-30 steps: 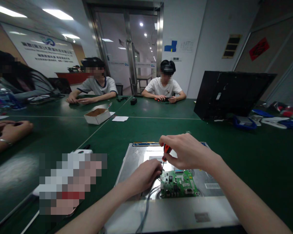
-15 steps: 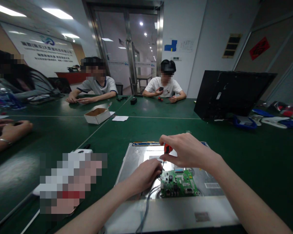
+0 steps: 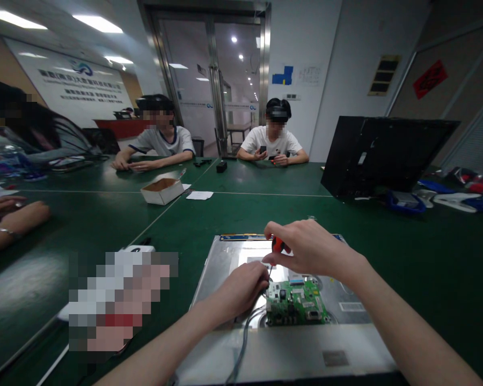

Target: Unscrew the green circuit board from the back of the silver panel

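My right hand (image 3: 306, 249) grips the red and black handle of a screwdriver (image 3: 278, 245), held upright with its thin shaft pointing down. The tip meets the upper left corner of a green circuit board (image 3: 297, 303), where my fingers partly hide it. Close against that corner is my left hand (image 3: 245, 284), its fingers curled together around the lower shaft; what they pinch is hidden. The board lies on the silvery metal back of a display panel (image 3: 209, 268). A grey cable (image 3: 241, 346) runs from beside the board toward me.
A phone (image 3: 139, 250) lies left on the green table (image 3: 177, 300), beside a blurred pinkish thing. Farther off stand an open white box (image 3: 161, 193) and, right, a black monitor casing (image 3: 386, 155). Blue-and-white gloves (image 3: 454, 201) lie beyond it. Other people sit around the table.
Both my hands and the screwdriver stay at the board's corner with hardly any movement. The view has shifted slightly. The person opposite has shifted the hand holding a small object.
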{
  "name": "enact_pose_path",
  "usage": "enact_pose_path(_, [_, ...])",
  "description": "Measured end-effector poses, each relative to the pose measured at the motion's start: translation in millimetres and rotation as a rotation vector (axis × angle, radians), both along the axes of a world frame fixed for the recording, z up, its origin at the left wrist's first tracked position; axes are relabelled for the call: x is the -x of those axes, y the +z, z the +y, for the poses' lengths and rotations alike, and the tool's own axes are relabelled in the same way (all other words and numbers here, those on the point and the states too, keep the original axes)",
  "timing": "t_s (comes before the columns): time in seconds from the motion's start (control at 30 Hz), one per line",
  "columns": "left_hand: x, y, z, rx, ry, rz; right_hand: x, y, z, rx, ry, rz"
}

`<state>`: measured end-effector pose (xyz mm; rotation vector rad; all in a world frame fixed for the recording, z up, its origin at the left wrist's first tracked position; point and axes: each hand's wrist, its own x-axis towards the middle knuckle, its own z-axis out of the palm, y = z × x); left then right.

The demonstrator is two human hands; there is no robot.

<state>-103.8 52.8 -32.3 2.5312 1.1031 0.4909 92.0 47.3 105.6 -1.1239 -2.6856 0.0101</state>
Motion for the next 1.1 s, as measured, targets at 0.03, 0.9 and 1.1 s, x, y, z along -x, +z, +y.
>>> enact_pose_path(0.03, [-0.1,0.3,-0.1,0.001,0.001,0.003,0.0,-0.3,0.6,-0.005,-0.01,-0.005])
enact_pose_path(0.9, [3.0,0.4,-1.9,0.023,-0.012,-0.09,0.8,2.6,-2.6,-0.044,0.01,0.008])
enact_pose_path(1.1, [1.6,6.4,-4.0,0.027,-0.034,-0.076,1.0,0.6,-1.7,-0.047,0.023,-0.008])
